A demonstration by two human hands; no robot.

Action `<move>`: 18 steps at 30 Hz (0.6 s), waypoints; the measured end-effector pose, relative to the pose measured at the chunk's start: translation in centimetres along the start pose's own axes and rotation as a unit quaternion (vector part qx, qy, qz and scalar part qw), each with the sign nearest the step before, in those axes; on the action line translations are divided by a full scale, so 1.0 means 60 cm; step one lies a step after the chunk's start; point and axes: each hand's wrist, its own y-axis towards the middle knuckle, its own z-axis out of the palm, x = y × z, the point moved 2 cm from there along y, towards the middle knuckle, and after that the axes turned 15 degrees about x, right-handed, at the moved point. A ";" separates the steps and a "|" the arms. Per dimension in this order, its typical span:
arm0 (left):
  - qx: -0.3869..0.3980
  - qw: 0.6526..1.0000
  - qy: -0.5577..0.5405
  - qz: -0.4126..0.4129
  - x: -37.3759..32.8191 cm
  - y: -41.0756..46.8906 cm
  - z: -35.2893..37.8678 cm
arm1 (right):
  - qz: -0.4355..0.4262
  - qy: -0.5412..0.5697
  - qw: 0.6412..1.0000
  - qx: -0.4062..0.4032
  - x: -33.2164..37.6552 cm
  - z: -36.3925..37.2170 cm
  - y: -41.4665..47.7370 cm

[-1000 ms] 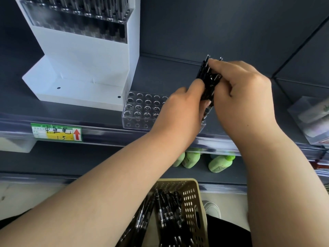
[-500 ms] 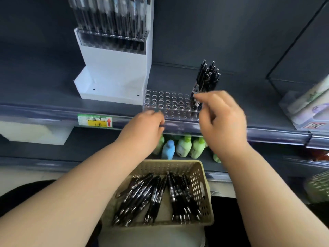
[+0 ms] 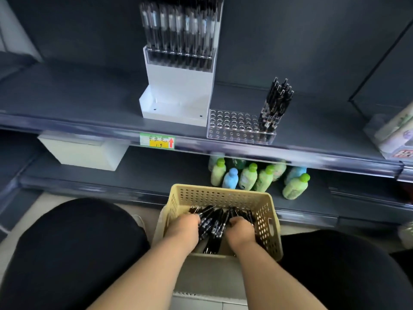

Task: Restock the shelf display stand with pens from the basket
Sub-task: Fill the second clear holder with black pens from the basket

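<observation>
Hands are both down inside the beige perforated plastic basket (image 3: 219, 195), set low between the person's knees in front of the lower shelf (image 3: 156, 173). Left hand (image 3: 183, 229) and right hand (image 3: 242, 231) lie side by side on the heap of loose black click pens (image 3: 214, 222), knuckles up, fingers curled downward into the heap. Fingertips are hidden under the hands, so whether either hand has closed on a pen cannot be told.

Governing relation: the loose pens lie directly beneath and between the fingers, long axes running roughly away from the person, near flat, some crossed. Neither hand is nearer; both touch the heap. The target, a clear acrylic pen holder with a grid of round holes (image 3: 232, 126), stands well above and beyond, on the upper dark grey shelf (image 3: 89, 104), slightly to the right. Judgement: a pen taken from the basket must be turned from lying to upright before entering a hole.

Holder condition: a cluster of upright black pens (image 3: 276, 101) fills its right end; the holes to the left stand unfilled.

Room: a white stepped display stand (image 3: 178, 92) stands just beside the holder's left end, carrying clear-barrelled pens (image 3: 178, 25) upright. Space above the holder is open. Green and blue capped bottles (image 3: 248, 177) stand on the lower shelf, just behind the basket.
</observation>
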 end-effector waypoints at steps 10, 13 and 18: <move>0.013 0.998 -0.067 0.007 -0.056 0.083 0.029 | 0.064 0.038 0.997 -0.026 0.002 0.011 0.050; 0.048 0.998 -0.029 -0.029 -0.072 0.109 0.045 | 0.079 -0.011 0.997 -0.010 0.009 0.018 0.068; 0.072 0.991 -0.069 -0.084 -0.076 0.141 0.041 | 0.076 -0.033 0.997 -0.003 0.012 0.014 0.089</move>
